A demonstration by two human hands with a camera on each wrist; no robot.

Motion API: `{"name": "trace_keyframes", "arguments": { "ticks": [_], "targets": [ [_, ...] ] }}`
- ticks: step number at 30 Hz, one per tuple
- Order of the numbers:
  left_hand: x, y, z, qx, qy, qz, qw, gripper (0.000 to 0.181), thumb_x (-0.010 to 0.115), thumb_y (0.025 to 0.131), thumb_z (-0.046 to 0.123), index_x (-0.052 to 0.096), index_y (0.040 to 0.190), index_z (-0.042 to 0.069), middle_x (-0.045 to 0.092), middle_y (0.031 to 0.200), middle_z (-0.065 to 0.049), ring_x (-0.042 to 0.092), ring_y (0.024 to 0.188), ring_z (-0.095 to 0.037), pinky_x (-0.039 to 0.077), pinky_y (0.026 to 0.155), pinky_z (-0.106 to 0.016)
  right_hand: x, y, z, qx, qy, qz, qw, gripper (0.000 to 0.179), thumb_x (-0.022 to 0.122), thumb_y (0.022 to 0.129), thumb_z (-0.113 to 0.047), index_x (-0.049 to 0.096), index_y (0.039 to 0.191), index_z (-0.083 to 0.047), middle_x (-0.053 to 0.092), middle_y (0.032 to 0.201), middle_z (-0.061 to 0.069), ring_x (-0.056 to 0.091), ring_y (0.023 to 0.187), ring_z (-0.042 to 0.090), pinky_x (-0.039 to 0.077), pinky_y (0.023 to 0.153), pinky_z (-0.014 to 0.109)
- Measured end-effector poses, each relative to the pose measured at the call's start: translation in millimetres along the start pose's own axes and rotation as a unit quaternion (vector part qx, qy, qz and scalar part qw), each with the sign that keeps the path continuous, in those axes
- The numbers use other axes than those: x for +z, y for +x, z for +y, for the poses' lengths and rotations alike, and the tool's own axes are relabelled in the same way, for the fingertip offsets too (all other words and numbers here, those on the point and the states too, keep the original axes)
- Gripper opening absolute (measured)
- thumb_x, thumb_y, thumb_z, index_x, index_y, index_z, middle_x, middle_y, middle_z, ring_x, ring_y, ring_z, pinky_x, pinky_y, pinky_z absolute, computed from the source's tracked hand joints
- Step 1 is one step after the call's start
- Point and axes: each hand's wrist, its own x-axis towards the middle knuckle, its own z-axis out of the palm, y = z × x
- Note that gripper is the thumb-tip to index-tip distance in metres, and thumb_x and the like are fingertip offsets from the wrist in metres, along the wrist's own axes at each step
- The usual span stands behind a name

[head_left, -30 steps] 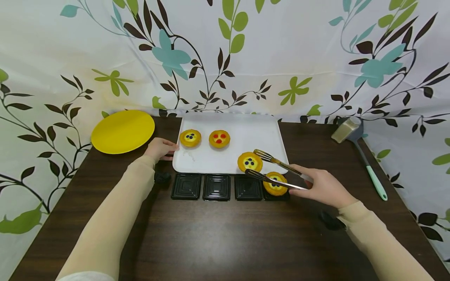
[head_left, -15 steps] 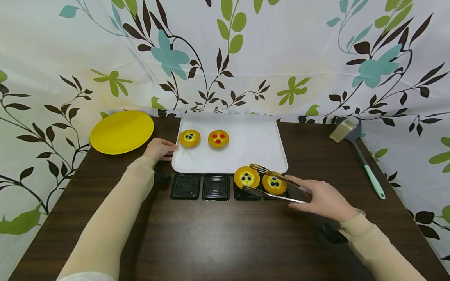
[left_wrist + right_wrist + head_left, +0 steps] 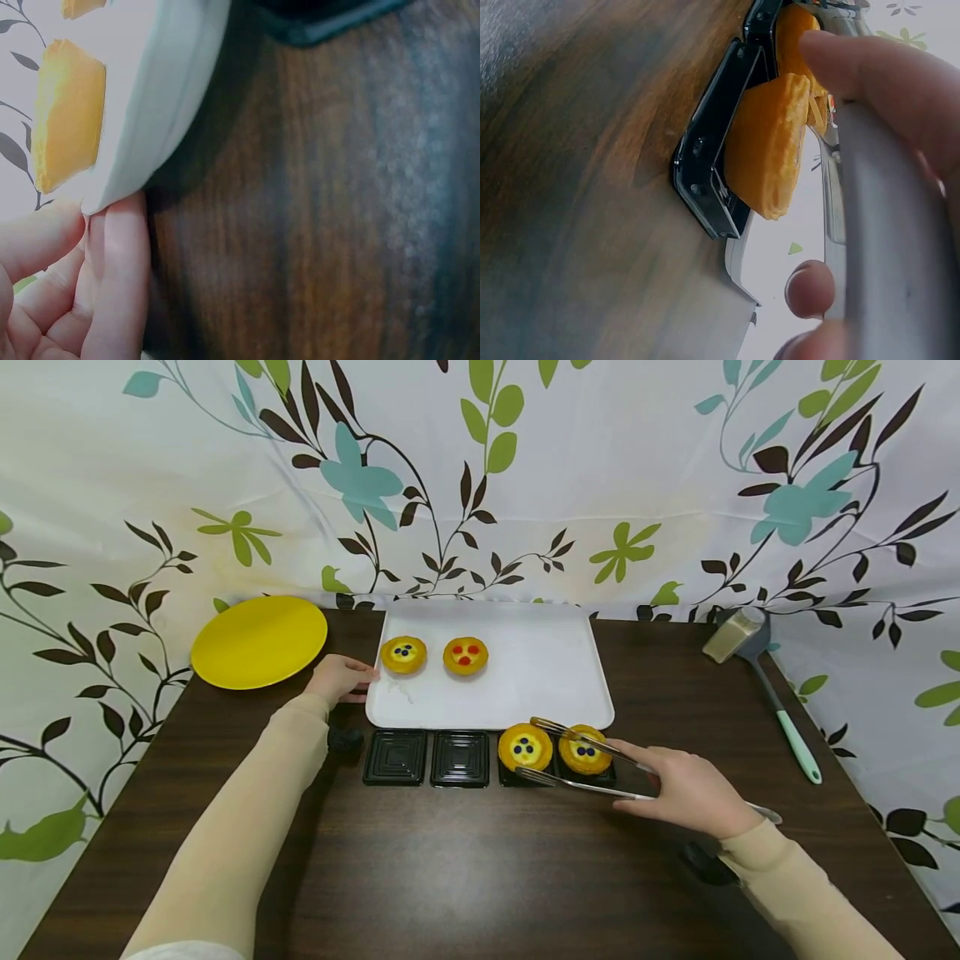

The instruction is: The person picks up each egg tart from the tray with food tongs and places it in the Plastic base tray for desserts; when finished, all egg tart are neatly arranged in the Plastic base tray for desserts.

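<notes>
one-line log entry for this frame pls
right hand: holds tongs | tongs: around tart over black cup | left hand: on tray edge

Dark wood-grain surface (image 3: pixel 480 877), patterned cloth hung behind it.

On it: white tray (image 3: pixel 525 693) at back centre; yellow plate (image 3: pixel 258 642) at back left; row of four black square cups (image 3: pixel 460 758) just in front of the tray; spatula (image 3: pixel 780 710) with green handle at right edge.
</notes>
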Motion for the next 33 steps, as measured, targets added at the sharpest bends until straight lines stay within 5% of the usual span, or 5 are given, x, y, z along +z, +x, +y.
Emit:
{"name": "trace_keyframes", "arguments": {
  "ticks": [5,22,33],
  "targets": [
    [-0.7,0.8,-0.4,0.007,0.001,0.001,1.0,0.041,0.058,0.095,0.018,0.053,0.129,-0.005,0.052,0.128,-0.023,0.056,0.114,-0.033,0.056,0.082,-0.032,1.3,0.3,-0.6,0.002,-0.006,0.0,1.0,0.081,0.078,0.069,-0.054,0.05,0.138,-0.021,0.067,0.111,0.012,0.062,0.077,0.016,0.058,0.066,0.04],
    [-2.1,2.4,-2.8,0.004,0.001,0.0,1.0,0.041,0.058,0.095,0.019,0.054,0.129,-0.004,0.052,0.129,-0.022,0.056,0.115,-0.032,0.057,0.081,-0.031,-3.9,-1.1,2.2,0.0,-0.002,0.004,1.0,0.083,0.076,0.07,-0.058,0.046,0.14,-0.025,0.068,0.1,0.003,0.048,0.064,0.007,0.044,0.054,0.026],
    [-0.6,-1.5,-0.5,0.003,0.003,-0.004,1.0,0.041,0.057,0.096,0.019,0.054,0.129,-0.004,0.052,0.13,-0.022,0.055,0.116,-0.032,0.055,0.084,-0.032,-7.9,4.1,4.1,-0.004,0.027,0.032,0.9991,0.084,0.076,0.07,-0.058,0.046,0.141,-0.024,0.068,0.101,0.005,0.056,0.073,0.012,0.047,0.059,0.029]
  ]
}}
